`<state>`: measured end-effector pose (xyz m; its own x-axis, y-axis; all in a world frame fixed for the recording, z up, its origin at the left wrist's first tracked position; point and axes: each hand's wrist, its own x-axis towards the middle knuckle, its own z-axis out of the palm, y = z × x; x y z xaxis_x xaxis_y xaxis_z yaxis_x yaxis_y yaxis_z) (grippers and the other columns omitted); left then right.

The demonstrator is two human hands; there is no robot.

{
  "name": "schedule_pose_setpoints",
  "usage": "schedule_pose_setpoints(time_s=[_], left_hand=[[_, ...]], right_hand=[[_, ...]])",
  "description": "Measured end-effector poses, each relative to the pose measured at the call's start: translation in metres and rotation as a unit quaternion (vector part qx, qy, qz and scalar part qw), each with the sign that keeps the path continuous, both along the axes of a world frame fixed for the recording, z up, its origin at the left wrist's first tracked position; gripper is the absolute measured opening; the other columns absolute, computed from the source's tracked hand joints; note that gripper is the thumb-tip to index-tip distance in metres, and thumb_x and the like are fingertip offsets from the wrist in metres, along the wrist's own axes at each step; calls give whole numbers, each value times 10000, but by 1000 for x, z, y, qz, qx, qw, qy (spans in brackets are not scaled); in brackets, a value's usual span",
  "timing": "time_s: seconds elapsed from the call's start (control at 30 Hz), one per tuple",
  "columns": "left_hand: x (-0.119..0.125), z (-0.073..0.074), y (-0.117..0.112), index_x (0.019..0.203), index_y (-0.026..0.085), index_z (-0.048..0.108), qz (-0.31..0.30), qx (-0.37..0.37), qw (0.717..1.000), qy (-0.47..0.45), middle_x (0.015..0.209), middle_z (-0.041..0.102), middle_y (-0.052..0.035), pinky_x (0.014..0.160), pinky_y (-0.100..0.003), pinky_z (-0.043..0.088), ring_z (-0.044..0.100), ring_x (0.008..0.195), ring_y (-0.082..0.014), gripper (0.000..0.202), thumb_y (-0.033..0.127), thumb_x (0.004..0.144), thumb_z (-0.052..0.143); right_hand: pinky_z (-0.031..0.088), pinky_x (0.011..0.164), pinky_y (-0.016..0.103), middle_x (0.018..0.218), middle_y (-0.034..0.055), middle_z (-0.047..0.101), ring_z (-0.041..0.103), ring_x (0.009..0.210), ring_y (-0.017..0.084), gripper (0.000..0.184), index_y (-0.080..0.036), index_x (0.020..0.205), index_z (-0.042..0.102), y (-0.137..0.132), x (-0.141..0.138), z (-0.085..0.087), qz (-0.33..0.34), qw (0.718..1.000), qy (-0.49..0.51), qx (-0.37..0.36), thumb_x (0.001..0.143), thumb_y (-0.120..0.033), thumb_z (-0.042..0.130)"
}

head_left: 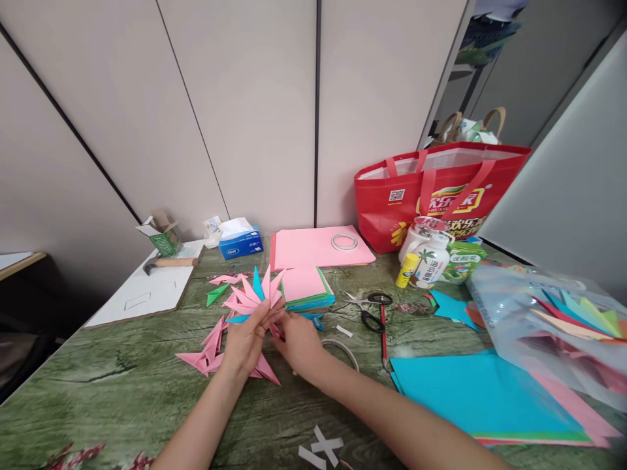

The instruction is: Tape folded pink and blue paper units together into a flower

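While hovering just above the desk point(122, 385), left of the scissors point(375, 313), clasps the spiky pink-and-blue paper star point(255, 294) with left grip point(247, 339) closed round its base and right grip point(298, 339) pinching its lower edge.

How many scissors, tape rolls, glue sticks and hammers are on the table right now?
Scissors: 1
Tape rolls: 2
Glue stick: 1
Hammer: 1
Total: 5
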<state>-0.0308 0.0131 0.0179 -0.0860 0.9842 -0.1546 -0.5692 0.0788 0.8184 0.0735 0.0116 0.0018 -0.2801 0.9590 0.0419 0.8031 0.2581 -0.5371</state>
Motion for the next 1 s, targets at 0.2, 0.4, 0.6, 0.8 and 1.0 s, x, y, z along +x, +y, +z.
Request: schedule_pose_setpoints(time_s=[0.2,0.4,0.6,0.8,1.0], left_hand=[[2,3,-3,708,97,702,4,22,1000,12,819,729,-113,816,-375,505,656,889,-276,215,231,556,774],[15,-1,-10,639,113,692,0,12,1000,-5,747,726,-58,828,-395,512,666,808,-229,164,154,513,788],[21,-10,-12,639,111,688,-19,-42,999,-1,674,705,-36,628,-257,537,639,628,-142,181,148,501,799],[23,-11,-11,587,88,688,-34,-84,996,-17,605,677,-27,562,-181,496,591,561,-92,152,140,499,801],[25,-9,-15,574,85,684,-51,-91,995,-5,578,667,-31,526,-184,498,591,527,-100,163,139,483,808]], right_hand=[[454,570,262,621,19,642,590,566,155,84,-156,689,613,2,47,-8,-41,922,361,-135,675,-239,616],[484,646,260,683,7,619,568,632,123,230,-152,750,620,-11,73,-5,-45,769,620,-148,640,-338,699],[490,656,257,728,16,630,568,656,123,247,-153,767,636,-12,70,-6,-47,738,662,-119,627,-338,723],[505,661,276,734,10,637,579,649,126,255,-159,773,644,-13,67,-5,-63,727,673,-120,619,-345,726],[506,688,279,764,18,650,587,691,135,243,-155,806,644,-14,66,-9,-55,736,666,-107,640,-317,717]])
